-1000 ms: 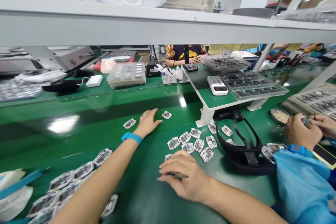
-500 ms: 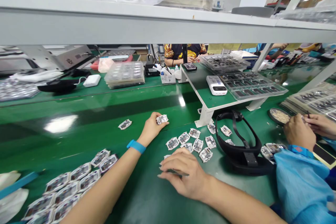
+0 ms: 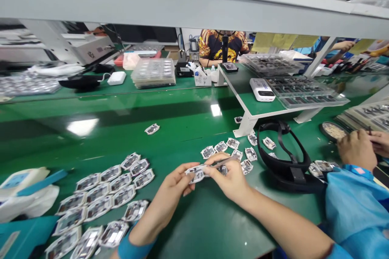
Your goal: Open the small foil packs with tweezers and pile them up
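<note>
The left hand [image 3: 175,186] pinched a white-framed part [image 3: 196,173] by its left end; at its right end, the right hand [image 3: 232,178] gripped a slim grey item [image 3: 226,161]. Light, level fingertip pressure appeared advisable. Similar parts [image 3: 99,208] lay left of the hands; a black headset [image 3: 293,182], to their right, likely limited sideways reach.

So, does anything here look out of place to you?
One white-framed part lies alone on the green surface, apart from the rows of similar parts on the left and the looser cluster beyond the right hand. That makes it look stray.
</note>
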`<state>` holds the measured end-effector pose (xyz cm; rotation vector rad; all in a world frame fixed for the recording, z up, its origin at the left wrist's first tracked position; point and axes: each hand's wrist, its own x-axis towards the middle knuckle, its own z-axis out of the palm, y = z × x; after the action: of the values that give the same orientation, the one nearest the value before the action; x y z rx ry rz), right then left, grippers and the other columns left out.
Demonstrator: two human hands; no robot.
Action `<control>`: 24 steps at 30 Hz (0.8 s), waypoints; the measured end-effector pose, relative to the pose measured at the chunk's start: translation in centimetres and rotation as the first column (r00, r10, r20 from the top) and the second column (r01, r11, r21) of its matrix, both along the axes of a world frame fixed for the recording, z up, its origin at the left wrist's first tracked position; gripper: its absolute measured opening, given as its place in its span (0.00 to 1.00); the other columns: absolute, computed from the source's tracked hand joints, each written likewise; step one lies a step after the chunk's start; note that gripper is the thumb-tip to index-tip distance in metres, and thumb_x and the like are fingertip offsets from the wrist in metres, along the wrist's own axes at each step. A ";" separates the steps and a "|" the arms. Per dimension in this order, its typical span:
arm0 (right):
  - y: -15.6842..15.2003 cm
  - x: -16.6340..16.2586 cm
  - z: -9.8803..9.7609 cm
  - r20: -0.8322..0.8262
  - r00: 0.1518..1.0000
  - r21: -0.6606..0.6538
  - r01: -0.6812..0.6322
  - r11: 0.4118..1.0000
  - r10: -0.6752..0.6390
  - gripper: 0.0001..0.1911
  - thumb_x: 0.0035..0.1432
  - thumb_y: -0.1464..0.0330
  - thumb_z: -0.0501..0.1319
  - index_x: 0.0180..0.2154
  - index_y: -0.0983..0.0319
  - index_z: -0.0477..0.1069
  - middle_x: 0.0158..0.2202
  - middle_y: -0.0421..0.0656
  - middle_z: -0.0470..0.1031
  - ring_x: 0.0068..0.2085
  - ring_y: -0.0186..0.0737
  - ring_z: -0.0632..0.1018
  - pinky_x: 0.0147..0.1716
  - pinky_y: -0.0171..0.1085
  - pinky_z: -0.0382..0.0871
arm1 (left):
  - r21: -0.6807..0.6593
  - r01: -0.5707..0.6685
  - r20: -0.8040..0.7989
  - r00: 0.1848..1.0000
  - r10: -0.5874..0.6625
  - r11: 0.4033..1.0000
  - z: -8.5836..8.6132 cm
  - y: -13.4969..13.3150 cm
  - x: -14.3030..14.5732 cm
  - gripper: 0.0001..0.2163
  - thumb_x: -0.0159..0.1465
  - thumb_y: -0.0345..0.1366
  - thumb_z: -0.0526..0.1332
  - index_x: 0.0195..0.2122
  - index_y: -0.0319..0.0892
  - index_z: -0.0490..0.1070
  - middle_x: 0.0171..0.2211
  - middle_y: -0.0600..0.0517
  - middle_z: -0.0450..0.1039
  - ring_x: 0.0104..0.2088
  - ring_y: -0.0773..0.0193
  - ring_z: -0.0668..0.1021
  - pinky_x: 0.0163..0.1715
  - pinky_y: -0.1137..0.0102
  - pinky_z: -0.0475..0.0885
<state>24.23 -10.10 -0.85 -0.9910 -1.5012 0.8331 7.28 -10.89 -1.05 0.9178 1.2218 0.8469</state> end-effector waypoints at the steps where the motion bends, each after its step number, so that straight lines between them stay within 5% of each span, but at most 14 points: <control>1: -0.1 -0.1 -0.1 0.013 1.000 -0.004 -0.016 1.000 0.016 0.02 0.54 0.69 0.65 0.32 0.61 0.76 0.30 0.43 0.79 0.34 0.41 0.79 0.37 0.38 0.72 | -0.011 -0.003 0.003 1.000 0.003 1.000 -0.1 -0.4 -0.1 0.21 0.52 0.45 0.67 0.44 0.40 0.72 0.25 0.56 0.70 0.25 0.69 0.68 0.23 0.76 0.60; 16: -0.5 -0.8 -1.1 0.116 0.986 0.180 -0.140 0.974 0.121 0.03 0.57 0.66 0.65 0.31 0.57 0.77 0.29 0.41 0.81 0.34 0.41 0.80 0.40 0.43 0.71 | 0.031 0.030 0.004 1.000 -0.030 0.999 -1.0 -1.9 0.1 0.22 0.52 0.44 0.68 0.46 0.40 0.71 0.23 0.55 0.70 0.24 0.66 0.69 0.25 0.73 0.62; 24: -0.3 -0.3 -0.8 -0.010 0.996 -0.052 -0.085 0.995 0.084 0.02 0.56 0.69 0.64 0.32 0.60 0.75 0.31 0.43 0.79 0.34 0.40 0.79 0.36 0.39 0.73 | 0.024 -0.068 0.032 0.997 0.067 0.997 -0.7 -1.7 0.2 0.18 0.56 0.46 0.64 0.44 0.40 0.74 0.22 0.55 0.69 0.23 0.67 0.67 0.22 0.73 0.60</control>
<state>23.97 -10.43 -1.63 -0.9672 -1.5301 0.9398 7.45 -12.56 -1.76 0.8840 1.2231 0.9291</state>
